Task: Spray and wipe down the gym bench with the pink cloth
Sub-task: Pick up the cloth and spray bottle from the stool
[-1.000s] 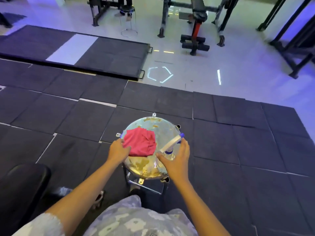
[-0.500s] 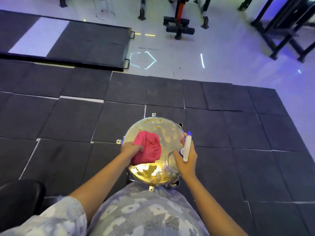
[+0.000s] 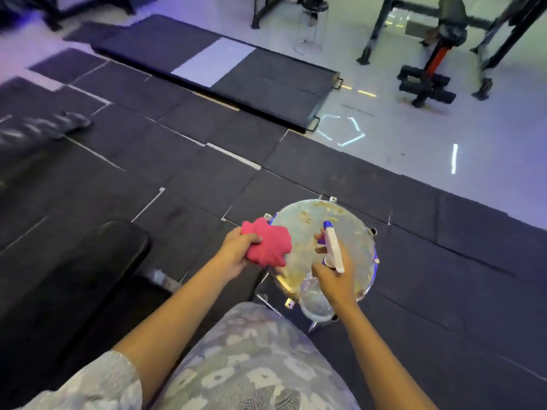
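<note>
My left hand grips the bunched pink cloth, lifted just off the left rim of a round, stained clear stool top. In my right hand is a clear spray bottle with a white and blue head, held over the stool top with the nozzle pointing away from me. The black padded gym bench lies at the lower left, beside my left arm and apart from both hands.
Dark rubber floor tiles surround the stool. A long black mat lies beyond them. Weight machines and a second clear stool stand on the pale floor at the back. A dark blurred object is at the far left.
The cloth has come up off the stool top and moved left in my left hand. My right hand has raised the bottle upright. The view has swung left, showing more of the bench.
</note>
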### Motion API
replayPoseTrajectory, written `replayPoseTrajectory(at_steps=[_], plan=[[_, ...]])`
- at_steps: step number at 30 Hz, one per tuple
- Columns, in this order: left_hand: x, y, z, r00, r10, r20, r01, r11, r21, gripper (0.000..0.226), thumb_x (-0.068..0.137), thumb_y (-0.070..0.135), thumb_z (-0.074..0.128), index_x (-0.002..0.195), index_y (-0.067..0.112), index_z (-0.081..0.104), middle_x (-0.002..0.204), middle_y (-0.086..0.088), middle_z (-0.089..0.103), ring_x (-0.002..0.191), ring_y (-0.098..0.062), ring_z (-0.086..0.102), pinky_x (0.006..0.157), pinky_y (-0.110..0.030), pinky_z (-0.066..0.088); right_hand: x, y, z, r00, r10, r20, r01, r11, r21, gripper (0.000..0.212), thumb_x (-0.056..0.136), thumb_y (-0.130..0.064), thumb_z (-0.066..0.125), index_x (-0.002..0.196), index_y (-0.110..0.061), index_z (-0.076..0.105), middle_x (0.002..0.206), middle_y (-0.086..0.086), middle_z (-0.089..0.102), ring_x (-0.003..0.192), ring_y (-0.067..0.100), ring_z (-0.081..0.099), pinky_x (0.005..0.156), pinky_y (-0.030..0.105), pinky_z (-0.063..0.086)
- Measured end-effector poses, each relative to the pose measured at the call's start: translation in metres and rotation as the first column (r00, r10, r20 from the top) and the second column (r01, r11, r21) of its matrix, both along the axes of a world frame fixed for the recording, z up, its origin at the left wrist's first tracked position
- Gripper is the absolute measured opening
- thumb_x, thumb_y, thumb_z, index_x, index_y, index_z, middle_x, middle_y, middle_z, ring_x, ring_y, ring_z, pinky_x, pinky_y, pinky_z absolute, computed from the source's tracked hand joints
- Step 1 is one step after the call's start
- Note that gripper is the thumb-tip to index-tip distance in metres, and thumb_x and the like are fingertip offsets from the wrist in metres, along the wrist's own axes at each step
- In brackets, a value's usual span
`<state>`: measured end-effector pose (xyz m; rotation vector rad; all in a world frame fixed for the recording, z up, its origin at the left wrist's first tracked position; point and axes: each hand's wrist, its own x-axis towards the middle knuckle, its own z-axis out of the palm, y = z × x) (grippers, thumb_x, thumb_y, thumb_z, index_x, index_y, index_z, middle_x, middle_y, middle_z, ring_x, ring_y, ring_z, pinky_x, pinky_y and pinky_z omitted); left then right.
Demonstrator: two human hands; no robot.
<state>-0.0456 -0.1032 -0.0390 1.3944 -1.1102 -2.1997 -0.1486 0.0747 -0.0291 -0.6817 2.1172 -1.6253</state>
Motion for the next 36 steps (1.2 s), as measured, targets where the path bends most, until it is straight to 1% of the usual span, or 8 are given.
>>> replayPoseTrajectory(at_steps=[3, 7, 11, 16, 19, 22, 30, 36], plan=[[0.065, 0.007, 0.004, 0.983, 0.181, -0.011, -0.181, 0.983, -0.023, 0.024, 0.081, -0.013, 0.052, 0.09, 0.009, 0.057, 0.082, -0.01, 0.061, 0.07, -0.023, 0.059, 0.058, -0.032, 0.05, 0.03, -0.019, 0.002, 0.967, 0.255, -0.009, -0.255, 0.967, -0.027, 0.066, 0.059, 0.0, 0.052, 0.11, -0.041, 0.061, 0.094, -0.008, 0.069, 0.074, 0.011, 0.061, 0.065, 0.025, 0.05], [0.165, 0.028, 0.007, 0.92, 0.391, 0.011, -0.39, 0.92, -0.048, 0.025, 0.082, -0.012, 0.052, 0.091, 0.009, 0.058, 0.078, -0.007, 0.061, 0.067, -0.02, 0.059, 0.047, -0.024, 0.05, 0.089, -0.05, 0.002, 0.842, 0.531, 0.097, -0.531, 0.847, -0.028, 0.053, 0.056, 0.001, 0.05, 0.104, -0.014, 0.067, 0.085, -0.005, 0.066, 0.065, 0.0, 0.053, 0.065, 0.026, 0.042], [0.256, 0.04, 0.001, 0.826, 0.562, 0.032, -0.56, 0.826, -0.063, 0.023, 0.081, -0.013, 0.052, 0.094, 0.005, 0.059, 0.082, -0.012, 0.061, 0.071, -0.023, 0.058, 0.06, -0.033, 0.048, 0.156, -0.08, 0.004, 0.736, 0.666, 0.124, -0.669, 0.743, -0.022, 0.053, 0.054, 0.0, 0.048, 0.098, -0.025, 0.067, 0.091, 0.003, 0.067, 0.066, 0.01, 0.049, 0.066, 0.032, 0.042], [0.345, 0.031, -0.011, 0.692, 0.719, 0.066, -0.716, 0.695, -0.061, 0.023, 0.081, -0.013, 0.05, 0.096, 0.002, 0.06, 0.086, -0.016, 0.061, 0.068, -0.026, 0.059, 0.049, -0.03, 0.052, 0.245, -0.118, -0.002, 0.629, 0.765, 0.139, -0.777, 0.623, 0.086, 0.048, 0.063, 0.006, 0.05, 0.108, 0.0, 0.066, 0.086, 0.006, 0.064, 0.067, 0.013, 0.051, 0.062, 0.029, 0.046], [0.404, 0.015, -0.021, 0.584, 0.809, 0.065, -0.811, 0.584, 0.025, 0.022, 0.079, -0.013, 0.05, 0.093, 0.001, 0.06, 0.086, -0.018, 0.062, 0.067, -0.029, 0.06, 0.042, -0.035, 0.052, 0.303, -0.147, -0.014, 0.556, 0.814, 0.169, -0.83, 0.534, 0.16, 0.044, 0.062, 0.009, 0.052, 0.099, -0.008, 0.068, 0.077, -0.001, 0.062, 0.058, 0.001, 0.051, 0.053, 0.017, 0.043], [0.471, -0.004, -0.034, 0.509, 0.854, 0.107, -0.86, 0.505, 0.065, 0.021, 0.079, -0.013, 0.052, 0.093, 0.002, 0.06, 0.084, -0.015, 0.062, 0.067, -0.027, 0.06, 0.039, -0.034, 0.052, 0.368, -0.176, -0.031, 0.507, 0.832, 0.224, -0.855, 0.453, 0.255, 0.041, 0.061, 0.01, 0.054, 0.091, -0.013, 0.069, 0.074, 0.0, 0.062, 0.057, 0.009, 0.052, 0.051, 0.029, 0.044], [0.621, -0.062, -0.077, 0.472, 0.856, 0.213, -0.88, 0.471, 0.058, 0.026, 0.081, -0.009, 0.057, 0.101, 0.008, 0.058, 0.089, -0.011, 0.061, 0.075, -0.023, 0.059, 0.06, -0.034, 0.05, 0.514, -0.258, -0.078, 0.516, 0.808, 0.285, -0.837, 0.406, 0.366, 0.049, 0.064, 0.011, 0.048, 0.075, -0.033, 0.067, 0.064, -0.005, 0.057, 0.053, 0.018, 0.049, 0.051, 0.034, 0.042], [0.695, -0.106, -0.138, 0.411, 0.893, 0.182, -0.908, 0.42, -0.011, 0.026, 0.081, -0.008, 0.056, 0.098, 0.012, 0.058, 0.097, -0.01, 0.062, 0.083, -0.021, 0.06, 0.069, -0.035, 0.05, 0.578, -0.312, -0.125, 0.457, 0.842, 0.287, -0.85, 0.318, 0.419, 0.038, 0.06, 0.0, 0.046, 0.087, -0.016, 0.067, 0.058, -0.011, 0.051, 0.048, 0.009, 0.042, 0.05, 0.026, 0.036]])
